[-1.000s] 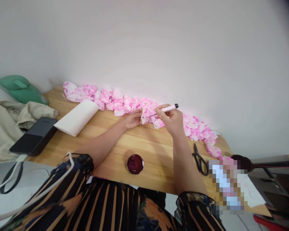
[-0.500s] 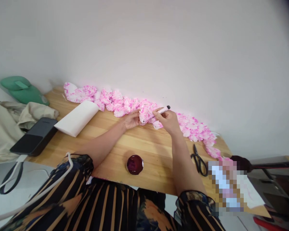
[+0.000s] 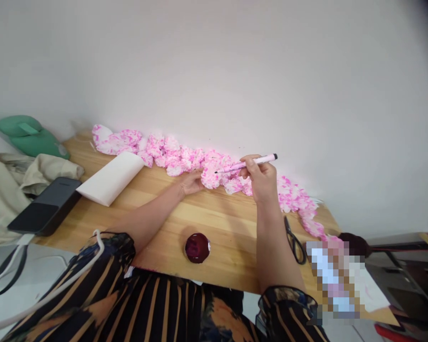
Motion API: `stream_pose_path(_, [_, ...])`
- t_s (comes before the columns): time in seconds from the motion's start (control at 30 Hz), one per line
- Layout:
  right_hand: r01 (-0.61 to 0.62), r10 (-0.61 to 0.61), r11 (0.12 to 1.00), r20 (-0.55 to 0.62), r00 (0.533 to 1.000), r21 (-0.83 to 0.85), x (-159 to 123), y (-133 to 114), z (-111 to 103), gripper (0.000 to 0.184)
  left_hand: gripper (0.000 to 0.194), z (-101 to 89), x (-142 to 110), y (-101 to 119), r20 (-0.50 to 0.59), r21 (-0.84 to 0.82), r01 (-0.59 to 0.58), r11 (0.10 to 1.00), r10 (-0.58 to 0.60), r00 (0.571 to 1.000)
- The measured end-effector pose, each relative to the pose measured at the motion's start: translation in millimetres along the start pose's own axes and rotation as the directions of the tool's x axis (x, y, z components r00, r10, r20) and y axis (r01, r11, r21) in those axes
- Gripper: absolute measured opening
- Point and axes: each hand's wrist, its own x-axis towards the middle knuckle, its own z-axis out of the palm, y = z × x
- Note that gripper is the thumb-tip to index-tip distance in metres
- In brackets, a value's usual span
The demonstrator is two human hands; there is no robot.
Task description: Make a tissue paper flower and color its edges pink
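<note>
Pinched in my right hand [image 3: 260, 175] is a pink marker pen [image 3: 248, 164], its dark tip pointing left over a pink-and-white paper flower [image 3: 211, 176]. My left hand [image 3: 192, 182] holds that flower from its left side; some fingers are hidden behind it. A long row of similar ruffled flowers [image 3: 167, 149] lies along the wall on the wooden table [image 3: 157, 204]. Closer to me, a dark red round container [image 3: 197, 248] with a shiny rim sits on the table.
Black scissors [image 3: 295, 242] lie beside my right forearm. At the left are a folded white paper [image 3: 111, 178], a black power bank [image 3: 44, 206] with a cable, beige cloth [image 3: 7, 199] and a green object [image 3: 32, 135]. A white sheet [image 3: 373, 289] lies at the right, near a blurred patch.
My right hand has moved right and back from the flower, so more of the marker pen shows. My left hand stays at the flower. The view has shifted slightly.
</note>
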Motion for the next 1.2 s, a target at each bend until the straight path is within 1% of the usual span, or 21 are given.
stream_pose_path(0.1, [0.008,-0.008,1.0,0.008,1.0,-0.022,2,5,2,0.039,0.025,-0.6,0,0,0.009,0.004,0.018,1.0,-0.018,1.0])
stream_pose_path(0.27, [-0.072,0.076,0.989,0.029,0.997,-0.131,5,14,3,0.037,0.02,-1.7,0,-1,0.029,0.001,0.02,1.0,-0.02,0.999])
stream_pose_path(0.33, [-0.068,0.071,0.987,0.017,0.997,-0.143,5,12,3,0.035,0.02,-2.3,1,-1,0.034,0.009,0.026,1.0,-0.027,0.999])
stream_pose_path(0.43, [0.002,-0.004,0.998,-0.04,0.999,-0.059,3,6,1,0.034,0.016,-2.8,0,-1,0.043,0.021,0.032,0.999,-0.033,0.999])
stream_pose_path(0.5, [0.023,-0.024,0.999,-0.057,0.998,-0.024,3,6,0,0.036,0.014,-2.6,-1,-1,0.049,0.025,0.036,0.999,-0.037,0.998])
stream_pose_path(0.6, [-0.055,0.054,0.998,-0.032,0.998,-0.036,5,14,-1,0.038,0.018,-2.0,-2,-1,0.042,0.026,0.039,0.999,-0.04,0.998])
stream_pose_path(0.67, [-0.105,0.105,0.994,-0.024,0.994,-0.008,6,19,0,0.04,0.022,-1.7,-2,-1,0.032,0.031,0.046,0.998,-0.047,0.998])
stream_pose_path(0.77, [-0.08,0.086,0.991,-0.054,0.995,0.11,7,20,0,0.042,0.027,-2.3,-2,-1,0.024,0.035,0.064,0.997,-0.065,0.998])
stream_pose_path(0.83, [-0.053,0.064,0.986,-0.067,0.996,0.161,7,19,0,0.043,0.026,-3.1,-1,-1,0.024,0.03,0.069,0.997,-0.07,0.997])
stream_pose_path(0.9, [-0.074,0.083,0.986,-0.053,0.995,0.151,7,19,-1,0.043,0.021,-4.0,-1,-2,0.027,0.022,0.07,0.997,-0.07,0.997])
stream_pose_path(1.0, [-0.152,0.155,0.986,-0.038,0.987,0.069,7,22,-1,0.045,0.018,-4.8,0,-2,0.029,0.024,0.066,0.998,-0.067,0.997])
stream_pose_path(1.03, [-0.162,0.164,0.985,-0.041,0.986,0.057,7,22,-1,0.045,0.019,-5.1,0,-3,0.028,0.03,0.066,0.997,-0.067,0.997])
stream_pose_path(1.07, [-0.155,0.158,0.986,-0.047,0.986,0.062,7,22,0,0.045,0.02,-5.3,0,-3,0.025,0.038,0.066,0.997,-0.067,0.997])
stream_pose_path(1.2, [-0.067,0.076,0.989,-0.064,0.995,0.13,6,19,0,0.043,0.021,-5.3,0,-3,0.018,0.055,0.067,0.996,-0.068,0.998])
